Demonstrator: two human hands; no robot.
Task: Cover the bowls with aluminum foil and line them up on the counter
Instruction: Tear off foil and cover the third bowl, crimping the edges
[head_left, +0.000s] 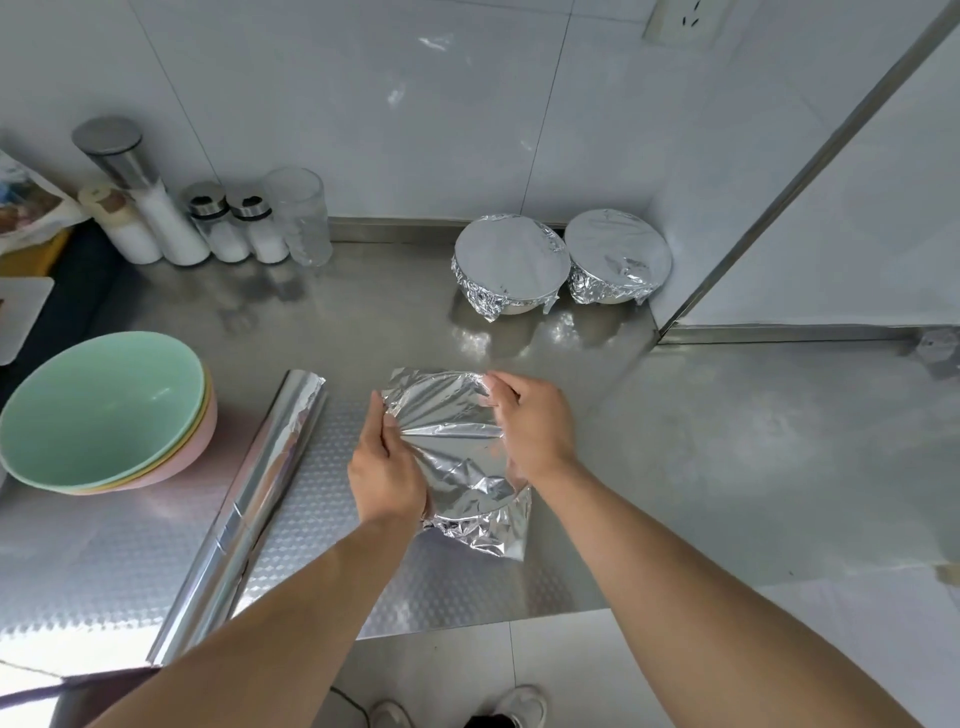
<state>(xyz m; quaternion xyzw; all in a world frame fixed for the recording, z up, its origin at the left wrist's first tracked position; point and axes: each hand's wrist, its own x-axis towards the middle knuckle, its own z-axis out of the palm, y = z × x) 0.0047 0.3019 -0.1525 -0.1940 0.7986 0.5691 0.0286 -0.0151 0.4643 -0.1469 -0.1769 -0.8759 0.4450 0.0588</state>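
Observation:
A sheet of aluminum foil lies crumpled over a bowl at the middle of the steel counter; the bowl itself is hidden under it. My left hand pinches the foil's left edge, fingers curled on it. My right hand curls over the foil's right side and grips it at the far corner. Two foil-covered bowls stand side by side against the back wall, one on the left and one on the right. A foil roll lies diagonally left of my hands.
A stack of bowls, green one on top, sits at the left. Several shakers and a glass line the back wall at left. A wall corner juts in at the right. The counter's front edge runs below my forearms.

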